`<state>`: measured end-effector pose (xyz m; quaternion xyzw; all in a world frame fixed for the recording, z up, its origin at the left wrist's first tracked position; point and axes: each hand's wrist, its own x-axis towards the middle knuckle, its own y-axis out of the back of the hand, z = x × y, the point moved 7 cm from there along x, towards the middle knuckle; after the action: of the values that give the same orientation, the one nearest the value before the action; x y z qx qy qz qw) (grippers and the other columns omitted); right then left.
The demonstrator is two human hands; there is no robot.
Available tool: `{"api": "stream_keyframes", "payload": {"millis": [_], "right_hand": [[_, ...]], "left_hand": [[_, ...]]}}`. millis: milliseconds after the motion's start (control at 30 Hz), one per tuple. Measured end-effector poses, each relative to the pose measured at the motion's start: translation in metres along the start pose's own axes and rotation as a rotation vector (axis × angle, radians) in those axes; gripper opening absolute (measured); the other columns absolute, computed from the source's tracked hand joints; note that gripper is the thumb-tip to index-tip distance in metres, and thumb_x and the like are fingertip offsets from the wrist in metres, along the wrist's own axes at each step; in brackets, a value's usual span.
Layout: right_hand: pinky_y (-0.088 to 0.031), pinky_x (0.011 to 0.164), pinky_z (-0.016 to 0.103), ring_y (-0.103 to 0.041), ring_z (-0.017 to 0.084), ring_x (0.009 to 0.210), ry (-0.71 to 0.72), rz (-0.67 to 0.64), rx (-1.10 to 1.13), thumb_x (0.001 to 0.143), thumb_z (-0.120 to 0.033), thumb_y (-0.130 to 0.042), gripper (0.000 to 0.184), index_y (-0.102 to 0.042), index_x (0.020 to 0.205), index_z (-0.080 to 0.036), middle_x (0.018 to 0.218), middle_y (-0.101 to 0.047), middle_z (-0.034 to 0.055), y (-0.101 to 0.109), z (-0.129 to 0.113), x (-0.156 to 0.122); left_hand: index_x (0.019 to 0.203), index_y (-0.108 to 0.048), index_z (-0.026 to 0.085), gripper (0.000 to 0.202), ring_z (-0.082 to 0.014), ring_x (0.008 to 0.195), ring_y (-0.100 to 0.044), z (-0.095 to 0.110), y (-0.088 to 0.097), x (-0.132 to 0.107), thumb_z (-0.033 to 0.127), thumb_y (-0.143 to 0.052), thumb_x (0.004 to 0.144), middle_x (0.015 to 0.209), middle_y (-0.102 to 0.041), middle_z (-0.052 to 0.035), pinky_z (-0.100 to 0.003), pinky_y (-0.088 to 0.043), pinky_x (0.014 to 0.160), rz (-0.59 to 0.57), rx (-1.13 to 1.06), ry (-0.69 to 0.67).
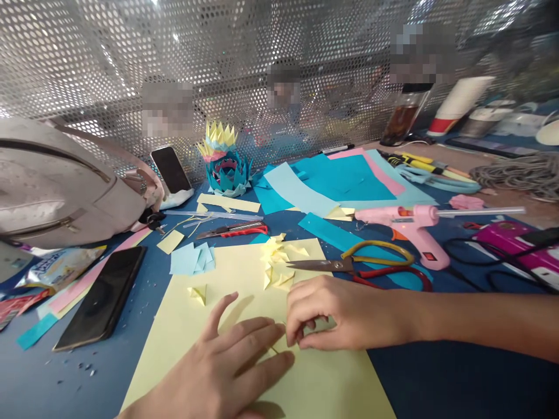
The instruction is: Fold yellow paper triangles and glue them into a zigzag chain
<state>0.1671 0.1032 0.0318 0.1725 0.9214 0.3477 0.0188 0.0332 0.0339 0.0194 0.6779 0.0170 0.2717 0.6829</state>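
Note:
My left hand (231, 364) rests low over a large pale yellow sheet (174, 343), its little finger lifted and its other fingers pressing a small yellow paper piece (273, 350). Most of that piece is hidden beneath the fingers. Against those fingertips, my right hand (332, 314) is curled, with thumb and fingers closing at the same piece's edge. Folded yellow paper triangles (279, 262) lie in a heap just beyond the right hand. Another folded triangle (198, 294) sits apart, past the left hand. Open scissors (349, 265) lie beside the heap.
A pink glue gun (419, 224) and a purple power strip (515, 250) stand right. A red utility knife (240, 230), light blue paper squares (192, 259) and a folded-paper model (227, 169) lie beyond. Left are a phone (105, 297) and a backpack (65, 180).

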Motion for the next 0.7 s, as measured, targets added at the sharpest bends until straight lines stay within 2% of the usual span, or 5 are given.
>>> {"api": "stream_keyframes", "payload": {"millis": [233, 333, 367, 533, 700], "right_hand": [[-0.043, 0.079, 0.03, -0.061, 0.016, 0.089, 0.35, 0.049, -0.442, 0.101, -0.021, -0.056, 0.016, -0.07, 0.093, -0.02, 0.102, -0.071, 0.0041, 0.003, -0.013, -0.004], [-0.042, 0.079, 0.031, -0.062, 0.017, 0.088, 0.431, 0.0, -0.452, 0.101, -0.021, -0.055, 0.015, -0.067, 0.092, -0.019, 0.1, -0.073, 0.0042, -0.002, -0.016, -0.007], [-0.042, 0.078, 0.031, -0.062, 0.017, 0.087, 0.436, -0.015, -0.429, 0.102, -0.023, -0.055, 0.017, -0.067, 0.091, -0.019, 0.098, -0.073, 0.0046, -0.003, -0.016, -0.007], [-0.043, 0.076, 0.027, -0.063, 0.015, 0.085, 0.354, -0.089, -0.264, 0.103, -0.033, -0.053, 0.023, -0.07, 0.096, -0.019, 0.096, -0.073, 0.0051, 0.001, -0.011, -0.003], [-0.044, 0.08, 0.027, -0.061, 0.017, 0.088, 0.263, -0.201, -0.265, 0.105, -0.036, -0.047, 0.029, -0.068, 0.104, -0.016, 0.094, -0.068, 0.008, -0.001, -0.008, -0.001]], "left_hand": [[0.13, -0.063, 0.017, 0.053, -0.0169, 0.132, -0.056, 0.003, 0.007, 0.003, 0.045, -0.023, 0.109, 0.133, -0.068, -0.0086, -0.047, 0.009, 0.125, 0.016, -0.022, -0.039], [0.13, -0.063, 0.015, 0.054, -0.0159, 0.132, -0.057, 0.005, 0.013, 0.009, 0.045, -0.024, 0.109, 0.133, -0.068, -0.0097, -0.044, 0.008, 0.126, -0.084, -0.009, -0.047], [0.133, -0.062, 0.015, 0.051, -0.0165, 0.133, -0.056, 0.005, 0.013, 0.01, 0.044, -0.028, 0.108, 0.134, -0.068, -0.0096, -0.044, 0.006, 0.126, -0.144, -0.001, -0.037], [0.14, -0.056, 0.012, 0.052, -0.0171, 0.138, -0.052, 0.007, 0.021, 0.013, 0.046, -0.035, 0.107, 0.136, -0.067, -0.0105, -0.043, 0.002, 0.127, -0.147, -0.01, -0.074], [0.14, -0.056, 0.009, 0.054, -0.0182, 0.14, -0.05, 0.008, 0.016, 0.012, 0.045, -0.031, 0.108, 0.14, -0.063, -0.0094, -0.046, 0.009, 0.124, -0.2, 0.012, -0.099]]}}
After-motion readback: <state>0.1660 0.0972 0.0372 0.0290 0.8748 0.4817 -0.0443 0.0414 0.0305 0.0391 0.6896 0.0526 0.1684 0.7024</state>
